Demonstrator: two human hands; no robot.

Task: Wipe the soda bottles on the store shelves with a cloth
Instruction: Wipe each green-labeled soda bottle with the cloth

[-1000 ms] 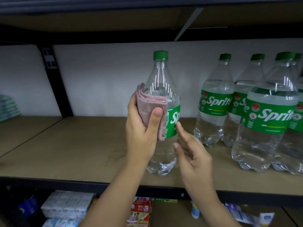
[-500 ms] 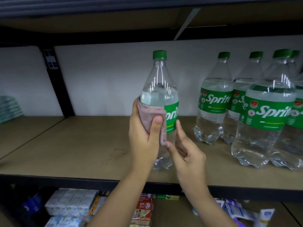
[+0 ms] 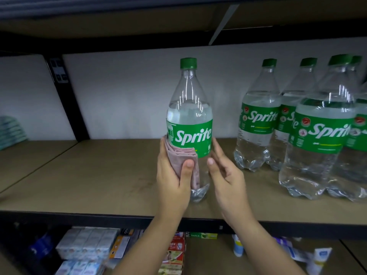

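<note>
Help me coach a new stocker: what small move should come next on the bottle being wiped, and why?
Probably slide the pink cloth down to the bottle base: the left hand presses it just below the label, the clear lower part looks unwiped, and right hand fingers steady the other side.

pink cloth, green-labelled clear bottle.

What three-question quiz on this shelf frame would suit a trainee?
1. True or false: the left hand presses the cloth against the bottle.
2. The cloth sits: A) over the cap, B) on the lower body, C) on the shelf.
3. What colour are the caps?

Key: 1 true; 2 B; 3 green.
</note>
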